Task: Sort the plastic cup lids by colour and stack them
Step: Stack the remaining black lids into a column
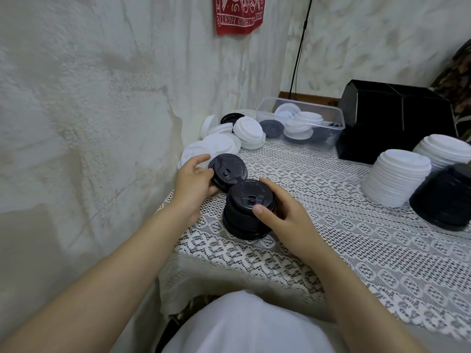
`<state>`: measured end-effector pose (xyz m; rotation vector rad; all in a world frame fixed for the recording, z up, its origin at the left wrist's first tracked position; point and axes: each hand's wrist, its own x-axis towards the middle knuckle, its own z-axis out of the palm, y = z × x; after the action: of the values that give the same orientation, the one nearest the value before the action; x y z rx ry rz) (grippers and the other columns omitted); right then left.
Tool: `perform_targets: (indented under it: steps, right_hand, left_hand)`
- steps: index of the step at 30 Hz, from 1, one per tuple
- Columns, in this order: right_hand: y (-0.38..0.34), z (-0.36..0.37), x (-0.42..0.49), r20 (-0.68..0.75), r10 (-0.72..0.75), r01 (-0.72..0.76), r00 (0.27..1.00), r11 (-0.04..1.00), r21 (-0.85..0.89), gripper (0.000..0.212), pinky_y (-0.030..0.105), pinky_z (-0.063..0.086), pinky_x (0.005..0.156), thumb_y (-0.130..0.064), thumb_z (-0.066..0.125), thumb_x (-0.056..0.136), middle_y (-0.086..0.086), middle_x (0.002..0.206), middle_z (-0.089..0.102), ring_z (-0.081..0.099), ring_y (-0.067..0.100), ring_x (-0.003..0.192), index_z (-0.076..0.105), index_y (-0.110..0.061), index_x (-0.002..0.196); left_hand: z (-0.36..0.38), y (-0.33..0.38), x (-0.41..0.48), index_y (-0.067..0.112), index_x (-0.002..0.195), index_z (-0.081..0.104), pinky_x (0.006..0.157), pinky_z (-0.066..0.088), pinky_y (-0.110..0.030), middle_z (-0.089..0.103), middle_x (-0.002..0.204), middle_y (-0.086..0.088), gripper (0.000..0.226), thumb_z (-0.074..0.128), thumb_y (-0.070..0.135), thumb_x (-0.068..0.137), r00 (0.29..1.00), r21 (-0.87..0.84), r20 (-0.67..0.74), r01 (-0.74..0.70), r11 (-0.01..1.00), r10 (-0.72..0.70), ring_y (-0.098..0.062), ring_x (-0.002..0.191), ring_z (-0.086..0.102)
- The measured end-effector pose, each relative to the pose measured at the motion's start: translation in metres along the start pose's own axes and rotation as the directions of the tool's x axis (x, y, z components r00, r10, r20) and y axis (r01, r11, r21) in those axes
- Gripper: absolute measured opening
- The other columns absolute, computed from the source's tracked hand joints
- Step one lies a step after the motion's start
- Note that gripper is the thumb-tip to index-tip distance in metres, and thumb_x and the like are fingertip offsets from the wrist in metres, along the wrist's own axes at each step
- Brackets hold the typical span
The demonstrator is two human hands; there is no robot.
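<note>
The bench (356, 238) is covered with a white lace cloth that has an open, knotted pattern. At 2 o'clock stands a matte black box (397, 123) with angled sides. At 1 o'clock is a clear plastic tub (305, 102) with white and black lids inside. At 12 o'clock a red cloth (239, 14) hangs on the rough wall; its writing is upside down, and only "FIGHT" can be read. At 3 o'clock are ribbed stacks of white lids (397, 179), and just beside them a dark stack (443, 200). In the centre, the right hand (285, 220) grasps a black lid stack (242, 220), with the thumb on top. Loose white lids (229, 138) lie at 11 o'clock. The left hand (193, 187) grips a single round black lid (228, 171), which touches the central stack.
</note>
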<state>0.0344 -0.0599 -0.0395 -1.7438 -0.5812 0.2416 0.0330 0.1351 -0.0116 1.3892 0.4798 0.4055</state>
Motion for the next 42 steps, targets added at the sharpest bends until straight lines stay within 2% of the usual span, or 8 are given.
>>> perform_targets:
  steps: [5,10,14,18,25,33,38,42]
  right_hand:
    - [0.000,0.000,0.001,0.001,-0.012,0.012,1.000,1.000,-0.018,0.069,0.005,0.044,0.087,-0.048,0.063,0.077,-0.024,0.122,0.059,0.056,-0.012,0.109,0.043,-0.033,0.140]
    - [0.001,0.000,0.001,0.000,-0.013,0.013,1.000,1.000,-0.015,0.068,0.005,0.044,0.086,-0.049,0.063,0.076,-0.024,0.121,0.059,0.056,-0.013,0.108,0.043,-0.034,0.139]
    - [0.002,0.000,0.001,0.000,-0.010,0.010,1.000,1.000,-0.012,0.067,0.011,0.045,0.091,-0.050,0.064,0.077,-0.022,0.123,0.061,0.057,-0.009,0.111,0.043,-0.036,0.139]
    - [0.003,0.000,0.002,-0.002,-0.012,0.012,1.000,1.000,-0.005,0.065,0.012,0.046,0.091,-0.048,0.064,0.077,-0.020,0.123,0.061,0.058,-0.008,0.111,0.043,-0.036,0.137]
    - [0.003,0.000,0.002,0.002,-0.014,0.014,1.000,1.000,-0.015,0.066,0.011,0.046,0.092,-0.049,0.064,0.078,-0.019,0.125,0.060,0.057,-0.008,0.113,0.043,-0.035,0.139]
    - [0.004,0.001,0.002,-0.003,-0.019,0.019,1.000,1.000,-0.016,0.070,0.018,0.047,0.095,-0.053,0.065,0.078,-0.017,0.127,0.061,0.057,-0.005,0.114,0.044,-0.031,0.141]
    - [0.003,0.000,0.001,0.003,-0.021,0.021,1.000,0.999,-0.035,0.071,0.015,0.047,0.092,-0.051,0.063,0.078,-0.018,0.128,0.060,0.056,-0.008,0.113,0.042,-0.030,0.143]
    - [0.003,0.001,0.001,0.002,-0.021,0.021,1.000,0.999,-0.029,0.070,0.014,0.047,0.092,-0.050,0.063,0.078,-0.020,0.125,0.060,0.057,-0.009,0.112,0.043,-0.032,0.142]
  left_hand:
    - [-0.026,-0.003,-0.012,0.014,0.128,0.054,0.070,0.060,-0.026,0.057,0.105,-0.017,0.041,0.053,-0.005,0.091,0.999,0.145,0.004,-0.051,0.988,0.051,-0.027,0.097,0.066]
    - [-0.043,-0.008,-0.022,0.021,0.142,0.043,0.064,0.056,-0.025,0.050,0.120,-0.002,0.057,0.051,0.000,0.090,0.989,0.472,0.050,-0.149,0.869,0.142,-0.015,0.076,0.063]
    - [-0.055,-0.010,-0.021,0.020,0.147,0.034,0.103,0.034,-0.023,0.033,0.144,-0.003,0.074,0.064,0.002,0.082,0.955,0.675,0.175,-0.293,0.677,0.239,-0.018,0.131,0.040]
    - [-0.058,-0.006,-0.014,0.019,0.152,0.019,0.110,0.012,-0.018,0.017,0.158,0.001,0.095,0.077,0.010,0.077,0.872,0.712,0.447,-0.481,0.511,0.199,-0.014,0.145,0.015]
    - [-0.054,-0.009,-0.003,0.012,0.145,0.034,0.111,0.027,-0.028,0.037,0.144,-0.003,0.089,0.083,0.016,0.070,0.802,0.689,0.526,-0.597,0.411,0.283,-0.016,0.133,0.034]
    - [-0.058,-0.009,-0.007,0.012,0.130,0.046,0.087,0.025,0.002,0.040,0.121,0.006,0.076,0.087,0.015,0.066,0.743,0.620,0.540,-0.669,0.409,0.397,0.002,0.109,0.038]
    - [-0.059,-0.007,-0.008,0.015,0.131,0.046,0.095,0.031,-0.018,0.042,0.121,0.008,0.080,0.081,0.031,0.061,0.768,0.669,0.501,-0.636,0.385,0.399,-0.012,0.116,0.042]
    - [-0.063,-0.004,-0.009,0.015,0.135,0.045,0.097,0.024,-0.004,0.039,0.126,0.008,0.085,0.089,0.021,0.063,0.793,0.663,0.474,-0.608,0.437,0.383,-0.004,0.116,0.039]
